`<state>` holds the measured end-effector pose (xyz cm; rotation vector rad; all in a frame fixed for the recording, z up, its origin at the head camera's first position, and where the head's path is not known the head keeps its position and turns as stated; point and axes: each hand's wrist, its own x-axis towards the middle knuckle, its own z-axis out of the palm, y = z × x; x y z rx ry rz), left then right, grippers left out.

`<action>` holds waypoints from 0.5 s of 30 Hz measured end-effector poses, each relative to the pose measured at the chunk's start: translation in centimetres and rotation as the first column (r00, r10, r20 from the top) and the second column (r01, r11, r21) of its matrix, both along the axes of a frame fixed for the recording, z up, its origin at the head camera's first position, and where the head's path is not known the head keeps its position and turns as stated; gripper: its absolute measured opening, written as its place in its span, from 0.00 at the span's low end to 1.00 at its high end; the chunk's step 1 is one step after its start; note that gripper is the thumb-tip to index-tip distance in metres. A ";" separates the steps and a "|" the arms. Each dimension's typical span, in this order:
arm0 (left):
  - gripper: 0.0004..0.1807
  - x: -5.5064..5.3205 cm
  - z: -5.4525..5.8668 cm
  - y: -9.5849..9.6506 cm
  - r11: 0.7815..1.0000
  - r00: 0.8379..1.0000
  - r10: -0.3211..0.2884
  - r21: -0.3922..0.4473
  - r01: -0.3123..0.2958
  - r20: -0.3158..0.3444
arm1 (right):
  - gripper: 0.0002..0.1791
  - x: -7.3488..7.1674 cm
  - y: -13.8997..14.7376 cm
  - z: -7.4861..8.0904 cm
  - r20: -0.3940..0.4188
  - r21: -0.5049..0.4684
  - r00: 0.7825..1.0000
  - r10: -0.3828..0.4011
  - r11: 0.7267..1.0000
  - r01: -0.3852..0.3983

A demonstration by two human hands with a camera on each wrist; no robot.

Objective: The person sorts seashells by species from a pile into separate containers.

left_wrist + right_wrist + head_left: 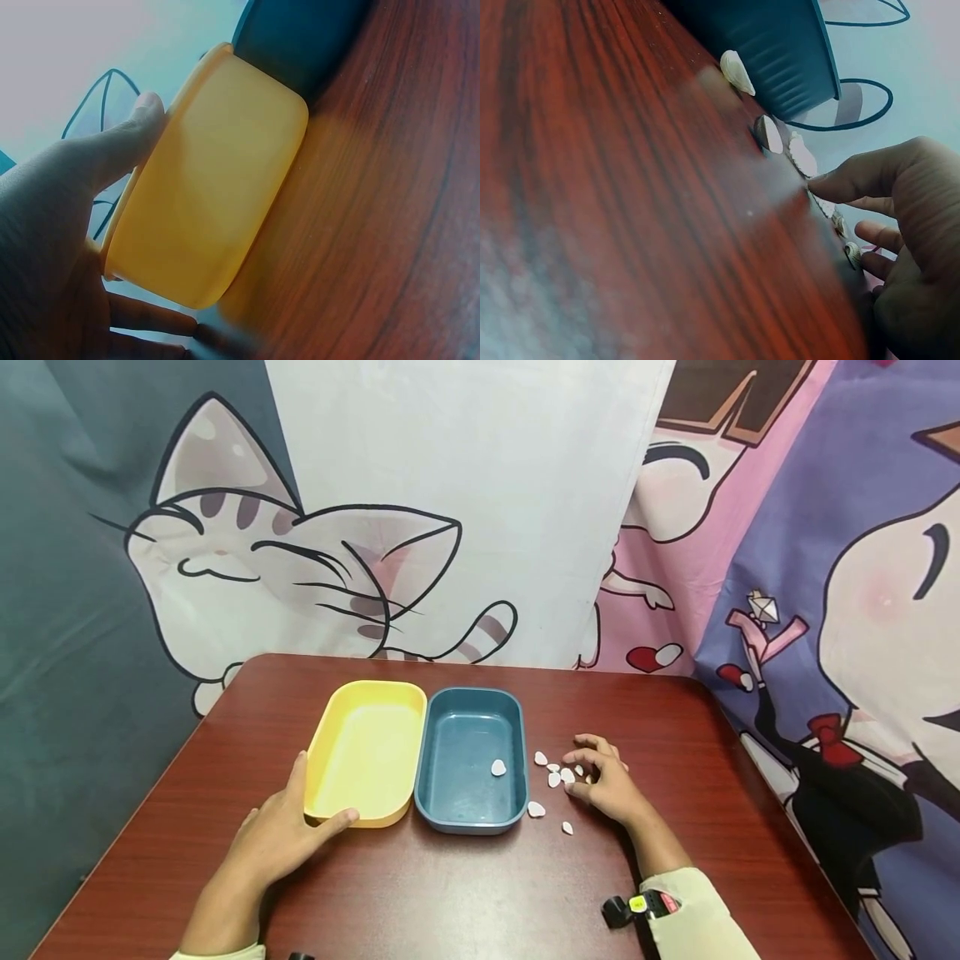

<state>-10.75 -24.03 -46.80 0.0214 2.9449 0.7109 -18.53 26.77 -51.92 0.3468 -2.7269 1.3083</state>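
My left hand is at the near left corner of a yellow tray, thumb at the near rim and straight fingers along its left side. The left wrist view shows the thumb over the rim of the yellow tray. On the right, my right hand hovers low among small white seashells, thumb and index finger apart. Its thumb tip comes right at a seashell in the right wrist view. One white seashell lies inside the blue tray.
The blue tray stands right beside the yellow one. Two stray seashells, one close to the blue tray's near right corner and one nearer me, lie on the brown table. Behind hangs a cartoon-printed cloth.
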 end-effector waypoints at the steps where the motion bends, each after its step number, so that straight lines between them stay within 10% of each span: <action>1: 0.76 0.0 0.0 0.0 1.000 1.000 0.000 0.002 0.000 -0.001 | 0.19 0.0 0.0 0.0 -0.003 0.009 1.000 0.002 1.000 -0.002; 15: 0.76 0.0 0.2 0.0 1.000 1.000 0.000 0.022 0.000 0.017 | 0.10 0.1 -0.3 -0.3 -0.035 0.047 0.999 -0.006 0.999 0.008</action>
